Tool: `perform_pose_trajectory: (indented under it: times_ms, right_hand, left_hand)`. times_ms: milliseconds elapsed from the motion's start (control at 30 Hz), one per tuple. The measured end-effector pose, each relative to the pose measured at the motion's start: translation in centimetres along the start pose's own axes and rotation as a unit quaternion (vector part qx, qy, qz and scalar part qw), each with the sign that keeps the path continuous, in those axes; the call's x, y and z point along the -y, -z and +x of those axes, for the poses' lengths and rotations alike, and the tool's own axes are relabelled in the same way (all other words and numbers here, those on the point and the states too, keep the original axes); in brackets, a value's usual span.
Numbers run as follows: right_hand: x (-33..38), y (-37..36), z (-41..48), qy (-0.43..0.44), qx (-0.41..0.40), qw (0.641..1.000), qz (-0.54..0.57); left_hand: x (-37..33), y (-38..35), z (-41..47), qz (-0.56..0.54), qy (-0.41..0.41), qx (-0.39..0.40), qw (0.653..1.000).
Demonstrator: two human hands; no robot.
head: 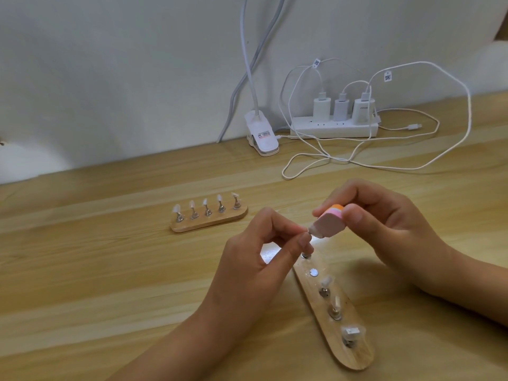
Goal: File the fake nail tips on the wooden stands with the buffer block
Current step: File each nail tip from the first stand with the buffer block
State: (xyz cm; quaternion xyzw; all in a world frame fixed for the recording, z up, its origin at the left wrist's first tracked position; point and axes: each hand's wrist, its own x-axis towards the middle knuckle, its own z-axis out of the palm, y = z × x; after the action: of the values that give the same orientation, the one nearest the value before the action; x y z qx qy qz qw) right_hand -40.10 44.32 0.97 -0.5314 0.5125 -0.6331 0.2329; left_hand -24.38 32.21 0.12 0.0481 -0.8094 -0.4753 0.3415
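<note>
My right hand grips a pink and orange buffer block, whose lower end touches a clear nail tip. My left hand pinches that tip's holder between thumb and forefinger, above the far end of the near wooden stand. This stand runs away from me and carries three more tips on metal pegs plus one bare metal disc. A second wooden stand lies further left on the table with several upright tips.
At the back by the wall sit a white power strip with three chargers, loose white cables looping over the table, and a white clip lamp base. The wooden table spreads out to the left.
</note>
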Motion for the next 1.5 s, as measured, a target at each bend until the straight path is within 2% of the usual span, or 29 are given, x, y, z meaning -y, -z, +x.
perform_pose_trajectory:
  times_ms: [100, 200, 333, 433, 533, 633, 767, 900, 1000, 1133, 1233, 1367, 1500]
  right_hand:
    - [-0.15, -0.02, 0.13, -0.036, 0.024, 0.999, -0.005]
    - [-0.19, -0.08, 0.15, -0.016, -0.003, 1.000, -0.016]
    - [-0.19, -0.17, 0.12, -0.028, 0.019, 0.999, -0.012]
    - [-0.18, -0.01, 0.00, 0.002, -0.016, 1.000, -0.009]
    - [-0.13, -0.07, 0.01, -0.013, 0.006, 1.000, -0.012]
    - [0.07, -0.24, 0.02, 0.017, -0.025, 1.000, -0.004]
    - [-0.09, -0.21, 0.00, -0.018, 0.011, 1.000, 0.001]
    - [-0.13, -0.08, -0.04, -0.007, -0.004, 1.000, -0.008]
    - [-0.02, -0.20, 0.05, -0.026, 0.014, 1.000, -0.004]
    - [0.18, -0.42, -0.03, 0.005, -0.020, 1.000, -0.022]
    - [0.03, -0.38, -0.02, -0.022, 0.000, 0.999, -0.033]
    - [0.23, -0.48, -0.04, 0.001, -0.020, 0.999, -0.034]
    - [-0.01, -0.34, 0.04, -0.027, 0.001, 0.999, -0.039]
  left_hand:
    - [-0.03, -0.01, 0.01, 0.003, -0.006, 0.001, 1.000]
    - [-0.06, 0.02, 0.02, 0.004, -0.006, 0.003, 1.000]
    - [-0.05, 0.04, -0.01, 0.001, -0.005, 0.002, 1.000]
    - [0.00, -0.01, 0.03, 0.001, 0.001, 0.000, 1.000]
    - [0.02, -0.03, 0.05, 0.003, 0.002, 0.001, 1.000]
    - [0.00, -0.01, 0.11, 0.003, 0.004, 0.001, 1.000]
    - [0.03, 0.03, 0.11, 0.002, 0.011, 0.001, 1.000]
    - [-0.06, 0.01, 0.09, 0.006, 0.006, 0.003, 1.000]
    - [-0.02, -0.02, 0.08, 0.011, 0.009, 0.002, 1.000]
    - [-0.03, 0.00, 0.06, 0.015, 0.011, 0.002, 1.000]
    - [0.03, -0.02, 0.03, 0.020, 0.007, 0.001, 1.000]
    - [-0.04, -0.02, 0.05, 0.019, 0.001, -0.003, 1.000]
    - [-0.03, 0.00, 0.08, 0.021, -0.001, -0.006, 1.000]
